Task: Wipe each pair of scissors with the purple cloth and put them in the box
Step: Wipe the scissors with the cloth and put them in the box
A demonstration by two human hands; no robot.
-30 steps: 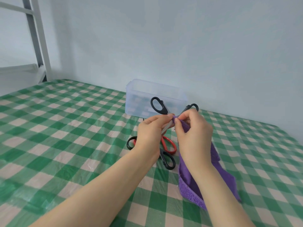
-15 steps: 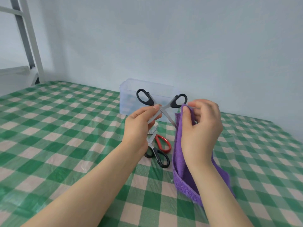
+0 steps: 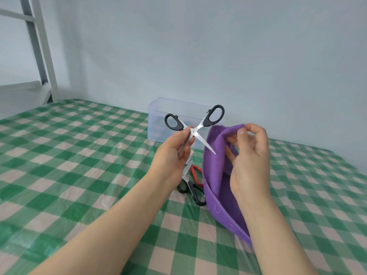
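Note:
My left hand (image 3: 174, 155) pinches a pair of black-handled scissors (image 3: 213, 115) near the pivot, blades spread open, handles up, one blade tip pointing down toward the cloth. My right hand (image 3: 250, 161) pinches the top edge of the purple cloth (image 3: 215, 169), which hangs down to the table beside the blade, apart from it. On the table below lie another black-handled pair (image 3: 193, 190) and a red-handled pair (image 3: 196, 172), partly hidden by my left hand and the cloth. A clear plastic box (image 3: 158, 126) stands behind them, near the wall.
A green and white checked tablecloth (image 3: 79, 155) covers the table. The pale wall stands close behind the box. A white metal frame (image 3: 42, 50) rises at the far left beyond the table's corner.
My hands have drawn apart: the cloth came off the blades and the right hand lifted its edge. The scissors now stand spread open in my left hand.

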